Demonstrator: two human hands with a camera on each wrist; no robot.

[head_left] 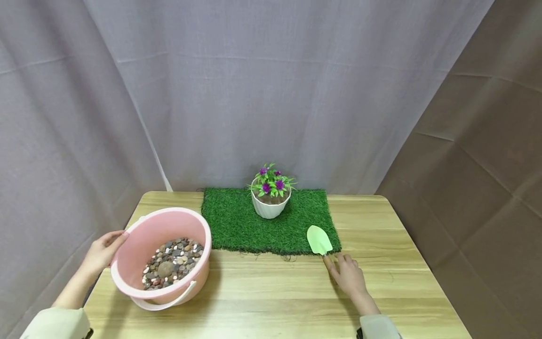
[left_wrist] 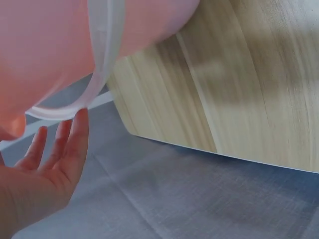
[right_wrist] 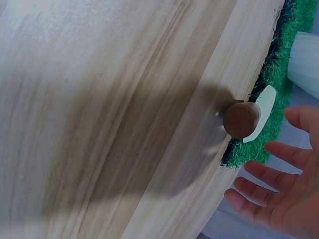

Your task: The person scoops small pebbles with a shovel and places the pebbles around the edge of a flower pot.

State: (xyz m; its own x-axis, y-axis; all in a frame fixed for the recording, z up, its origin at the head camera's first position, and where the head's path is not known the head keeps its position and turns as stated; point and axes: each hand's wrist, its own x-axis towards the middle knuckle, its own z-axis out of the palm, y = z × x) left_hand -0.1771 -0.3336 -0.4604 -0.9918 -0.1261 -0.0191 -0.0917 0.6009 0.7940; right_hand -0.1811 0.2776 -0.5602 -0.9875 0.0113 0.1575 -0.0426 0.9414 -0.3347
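At the left of the head view, my left hand (head_left: 103, 250) is at the rim of a pink bucket (head_left: 146, 226) with mixed pebbles (head_left: 178, 258) inside. The left wrist view shows its fingers loosely extended beside the white bucket handle (left_wrist: 105, 42); the thumb is mostly out of sight there. A small trowel (head_left: 319, 240) lies with its pale green blade on the grass mat's corner. Beside its brown handle (right_wrist: 241, 121), my right hand (head_left: 351, 278) hovers with fingers spread, apart from the handle in the right wrist view.
A white pot (head_left: 271, 208) with a purple-flowered plant (head_left: 272, 181) stands on the green artificial grass mat (head_left: 237, 226) at the back of the wooden table (head_left: 271, 296). Grey curtains (head_left: 271, 94) hang behind, with a brown one (head_left: 478, 155) on the right.
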